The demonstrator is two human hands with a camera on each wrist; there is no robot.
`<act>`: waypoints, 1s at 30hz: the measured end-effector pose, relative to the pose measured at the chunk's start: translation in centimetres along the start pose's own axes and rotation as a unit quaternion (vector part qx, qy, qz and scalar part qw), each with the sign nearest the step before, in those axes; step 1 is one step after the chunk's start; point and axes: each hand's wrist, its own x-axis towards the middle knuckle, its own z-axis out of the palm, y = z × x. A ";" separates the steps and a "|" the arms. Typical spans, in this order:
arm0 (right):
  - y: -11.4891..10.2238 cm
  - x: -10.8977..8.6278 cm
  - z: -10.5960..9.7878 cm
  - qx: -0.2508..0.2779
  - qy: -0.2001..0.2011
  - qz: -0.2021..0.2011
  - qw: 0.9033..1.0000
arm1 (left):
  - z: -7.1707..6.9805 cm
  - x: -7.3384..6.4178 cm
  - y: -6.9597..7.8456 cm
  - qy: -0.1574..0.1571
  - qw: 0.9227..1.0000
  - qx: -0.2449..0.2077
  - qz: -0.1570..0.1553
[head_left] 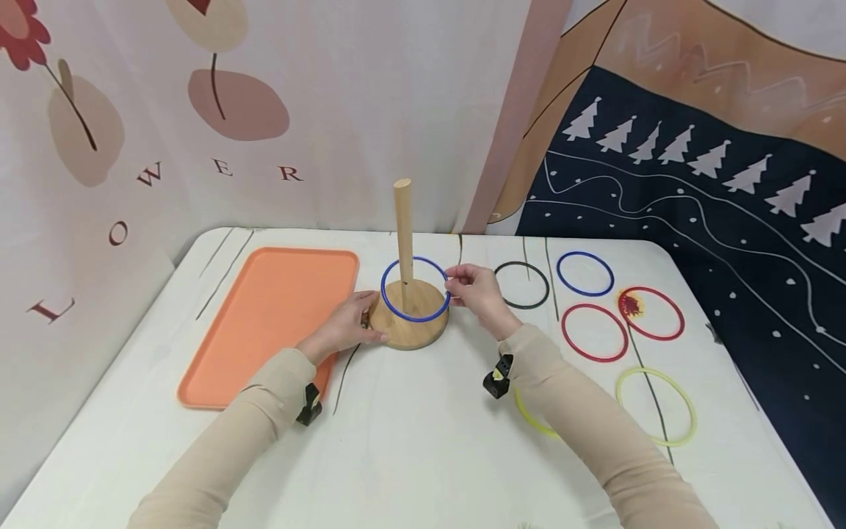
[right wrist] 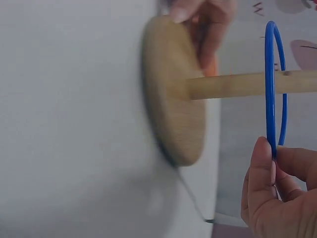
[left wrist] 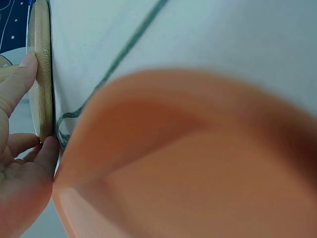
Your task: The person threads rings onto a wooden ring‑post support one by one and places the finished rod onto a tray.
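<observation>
A wooden ring-toss stand has an upright post [head_left: 402, 228] on a round base [head_left: 413, 336]. My left hand [head_left: 345, 323] grips the left edge of that base; in the left wrist view its fingers [left wrist: 22, 82] lie against the wood. My right hand [head_left: 481, 295] pinches a blue ring [right wrist: 270, 89] at its right side, between thumb and fingertips. The post passes through this ring, which hangs level above the base, apart from it, as the right wrist view shows. The post's top is outside the right wrist view.
An orange tray [head_left: 274, 323] lies left of the stand. On the right of the white table are a black ring [head_left: 525, 307], another blue ring [head_left: 587, 294], two red rings [head_left: 600, 360] and two yellow rings [head_left: 694, 420]. My right forearm partly covers one yellow ring.
</observation>
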 end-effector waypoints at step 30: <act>3.3 1.6 2.8 -0.171 0.052 -0.025 0.983 | 0.1 0.1 -0.4 0.011 1.000 -0.006 0.010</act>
